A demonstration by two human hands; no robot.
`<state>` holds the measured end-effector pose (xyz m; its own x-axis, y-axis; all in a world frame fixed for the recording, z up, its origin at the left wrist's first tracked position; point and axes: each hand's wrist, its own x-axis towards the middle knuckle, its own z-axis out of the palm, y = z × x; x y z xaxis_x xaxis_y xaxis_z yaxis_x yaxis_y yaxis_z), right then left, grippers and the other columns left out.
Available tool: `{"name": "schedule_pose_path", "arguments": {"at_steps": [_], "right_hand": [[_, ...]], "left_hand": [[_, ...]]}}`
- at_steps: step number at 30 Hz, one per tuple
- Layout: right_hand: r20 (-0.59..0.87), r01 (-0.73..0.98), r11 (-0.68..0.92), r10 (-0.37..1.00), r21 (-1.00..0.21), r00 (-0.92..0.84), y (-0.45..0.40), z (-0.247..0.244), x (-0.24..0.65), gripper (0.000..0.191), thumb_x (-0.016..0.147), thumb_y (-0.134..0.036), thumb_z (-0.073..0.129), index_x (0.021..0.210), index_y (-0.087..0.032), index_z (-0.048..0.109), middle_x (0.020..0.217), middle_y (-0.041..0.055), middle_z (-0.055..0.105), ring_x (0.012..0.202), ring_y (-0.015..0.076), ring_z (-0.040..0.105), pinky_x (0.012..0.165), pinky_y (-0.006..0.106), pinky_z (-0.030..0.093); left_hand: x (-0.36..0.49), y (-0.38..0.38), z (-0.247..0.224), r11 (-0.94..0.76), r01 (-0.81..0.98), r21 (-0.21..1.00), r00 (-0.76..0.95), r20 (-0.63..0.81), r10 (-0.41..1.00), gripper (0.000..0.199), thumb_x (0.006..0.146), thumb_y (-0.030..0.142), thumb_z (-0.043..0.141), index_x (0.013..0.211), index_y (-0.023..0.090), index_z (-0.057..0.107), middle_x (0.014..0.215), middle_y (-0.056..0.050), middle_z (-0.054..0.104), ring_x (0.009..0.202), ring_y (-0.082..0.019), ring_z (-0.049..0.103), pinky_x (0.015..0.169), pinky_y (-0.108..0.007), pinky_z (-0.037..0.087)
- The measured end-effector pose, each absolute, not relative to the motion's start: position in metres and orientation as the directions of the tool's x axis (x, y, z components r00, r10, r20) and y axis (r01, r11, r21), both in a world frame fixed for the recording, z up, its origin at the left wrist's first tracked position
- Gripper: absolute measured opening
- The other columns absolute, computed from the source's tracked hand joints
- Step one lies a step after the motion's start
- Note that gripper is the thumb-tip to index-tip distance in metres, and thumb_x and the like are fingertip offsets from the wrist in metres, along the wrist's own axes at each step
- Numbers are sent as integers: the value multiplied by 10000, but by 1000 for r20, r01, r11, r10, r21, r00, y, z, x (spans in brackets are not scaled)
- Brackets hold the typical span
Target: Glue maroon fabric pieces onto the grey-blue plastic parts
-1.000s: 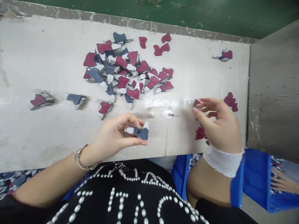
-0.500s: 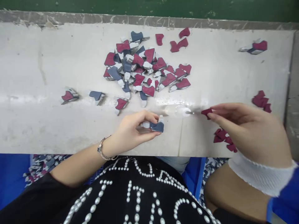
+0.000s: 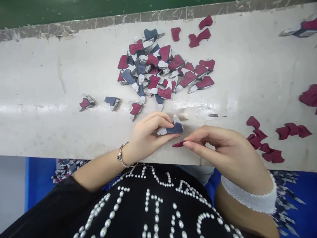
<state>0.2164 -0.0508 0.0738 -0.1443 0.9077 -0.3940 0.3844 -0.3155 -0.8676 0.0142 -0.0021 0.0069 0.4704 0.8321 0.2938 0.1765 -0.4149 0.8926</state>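
Observation:
Between the thumb and fingers of my left hand [image 3: 148,132] is a blue and white part [image 3: 175,128], held near the table's front edge. My right hand [image 3: 218,145] pinches a thin maroon piece [image 3: 177,144] by its end, seen nearly edge-on, just below and beside the blue and white part; a small gap shows between them. Beyond my hands lies a pile of maroon, blue and white parts [image 3: 154,81]. A thin metal tool tip [image 3: 217,115] lies by a clear glossy patch on the table.
Three single parts lie left of the pile, one of them blue and white [image 3: 111,101]. Loose maroon pieces [image 3: 292,129] are scattered at the right, more [image 3: 175,34] at the back. Blue bins [image 3: 37,181] with many parts stand below the table [image 3: 29,132].
My right hand has moved left, bringing the maroon piece close to the part in my left hand. The camera view has shifted and tilted. My left hand keeps its hold.

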Motion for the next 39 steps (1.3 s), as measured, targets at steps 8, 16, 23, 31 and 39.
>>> {"name": "schedule_pose_path", "arguments": {"at_steps": [8, 16, 23, 31, 39], "right_hand": [[-454, 307, -408, 886, -860, -93, -48, 71, 216, 99, 879, -314, 700, 813, -240, 687, 720, -26, 677, 603, 117, 571, 512, 227, 444], [-448, 329, -399, 890, -856, -86, -49, 72, 216, 84, 852, -264, 729, 797, -253, 666, 709, -55, 656, 598, 99, 548, 509, 209, 420], [-448, 357, -395, 891, -846, -75, -50, 73, 218, 131, 846, -300, 738, 759, -239, 662, 703, -37, 660, 604, 115, 559, 515, 230, 430], [-461, 290, -387, 848, -875, -262, -51, 73, 222, 113, 932, -352, 628, 898, -245, 644, 795, -9, 641, 753, 167, 605, 634, 275, 489], [-419, 282, -348, 873, -894, -250, -53, 72, 216, 183, 934, -327, 618, 788, -218, 604, 654, -42, 522, 596, 118, 468, 532, 254, 394]], "left_hand": [[15, -3, 11, -420, 102, 902, 524, 310, 793, 222, 792, 249, 791, 942, 196, 636, 913, -50, 701, 882, -153, 695, 796, -288, 603], [16, -2, 14, -472, 106, 875, 538, 349, 767, 224, 788, 315, 795, 919, 208, 648, 883, -39, 709, 828, -149, 697, 749, -287, 602], [17, -1, 15, -470, 64, 880, 557, 360, 748, 229, 770, 275, 813, 903, 185, 649, 859, -40, 705, 794, -133, 693, 731, -266, 600], [17, 1, 20, -409, -55, 911, 589, 360, 724, 263, 738, 307, 836, 895, 201, 653, 830, -23, 725, 781, -135, 710, 686, -236, 609], [14, -1, 21, -445, -39, 895, 603, 376, 703, 245, 731, 313, 841, 865, 211, 662, 833, -5, 738, 752, -125, 725, 667, -219, 617]]}}
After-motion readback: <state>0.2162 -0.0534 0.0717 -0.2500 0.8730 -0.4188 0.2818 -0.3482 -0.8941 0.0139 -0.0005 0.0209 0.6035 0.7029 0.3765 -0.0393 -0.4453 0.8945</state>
